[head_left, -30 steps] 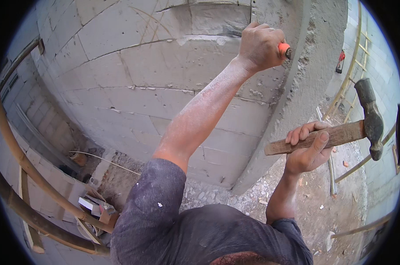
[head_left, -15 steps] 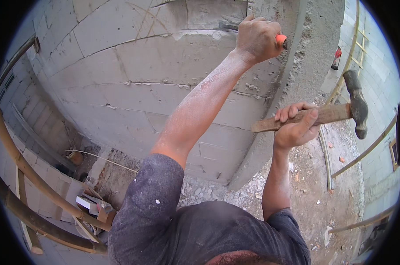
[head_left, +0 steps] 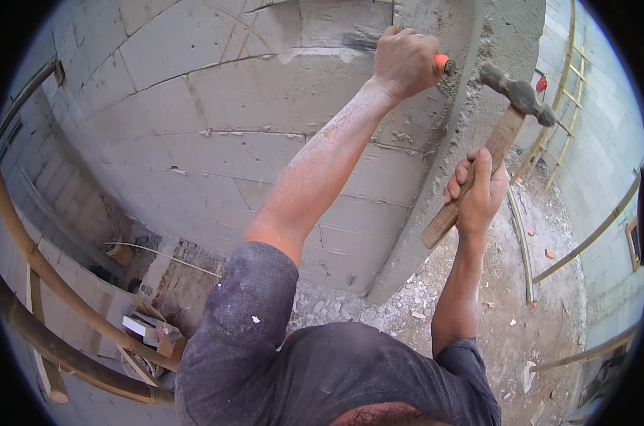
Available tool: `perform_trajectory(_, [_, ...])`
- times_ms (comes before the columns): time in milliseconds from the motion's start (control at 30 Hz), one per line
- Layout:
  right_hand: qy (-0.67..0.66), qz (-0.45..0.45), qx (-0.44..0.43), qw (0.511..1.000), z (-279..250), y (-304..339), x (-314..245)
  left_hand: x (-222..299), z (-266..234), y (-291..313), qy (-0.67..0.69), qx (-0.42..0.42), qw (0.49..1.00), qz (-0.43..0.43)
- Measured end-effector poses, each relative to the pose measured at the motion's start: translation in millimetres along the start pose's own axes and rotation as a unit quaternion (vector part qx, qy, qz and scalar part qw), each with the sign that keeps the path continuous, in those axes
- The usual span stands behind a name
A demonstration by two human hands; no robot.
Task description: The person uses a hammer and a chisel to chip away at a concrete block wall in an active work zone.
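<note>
My left hand is closed around an orange-handled chisel, up against the pale block wall. The chisel's metal butt sticks out on the right of my fist; its other end is hidden or too blurred to make out. In my right hand is a hammer, gripped by its wooden handle with the thumb along it. The steel head is raised in front of the rough concrete column, apart from the chisel's butt.
Broken rubble lies at the foot of the wall. Bamboo poles curve along the left. A bamboo ladder leans at the far right, near a small red object. A long wooden strip lies on the dirt floor.
The hammer has swung up and left, its head now nearer the chisel and its handle steeper. My right wrist has turned upright. My left hand has shifted slightly left with the chisel.
</note>
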State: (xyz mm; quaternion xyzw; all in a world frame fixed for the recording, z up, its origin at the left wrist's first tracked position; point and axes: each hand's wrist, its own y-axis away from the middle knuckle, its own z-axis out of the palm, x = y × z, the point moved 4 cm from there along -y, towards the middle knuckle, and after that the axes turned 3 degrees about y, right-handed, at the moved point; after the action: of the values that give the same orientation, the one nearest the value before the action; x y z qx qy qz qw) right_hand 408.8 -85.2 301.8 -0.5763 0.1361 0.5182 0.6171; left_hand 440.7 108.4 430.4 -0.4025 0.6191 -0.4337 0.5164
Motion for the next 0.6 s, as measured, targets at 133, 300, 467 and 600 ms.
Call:
perform_trajectory(133, [-0.104, -0.139, 0.128, 0.976, 5, 11, -16, -2, 2, -1, 0.002, -0.010, 1.000, -0.009])
perform_trajectory(300, [-0.101, -0.169, 0.098, 0.975, 18, -4, 7, 4, 6, -4, 0.012, 0.006, 1.000, -0.009])
perform_trajectory(467, [-0.090, -0.032, 0.041, 0.995, 28, 4, 11, -2, 11, 7, -0.006, 0.006, 1.000, 0.022])
perform_trajectory(600, [-0.073, -0.028, 0.059, 0.995, 23, 1, 23, 5, 10, 0, -0.003, -0.006, 1.000, 0.009])
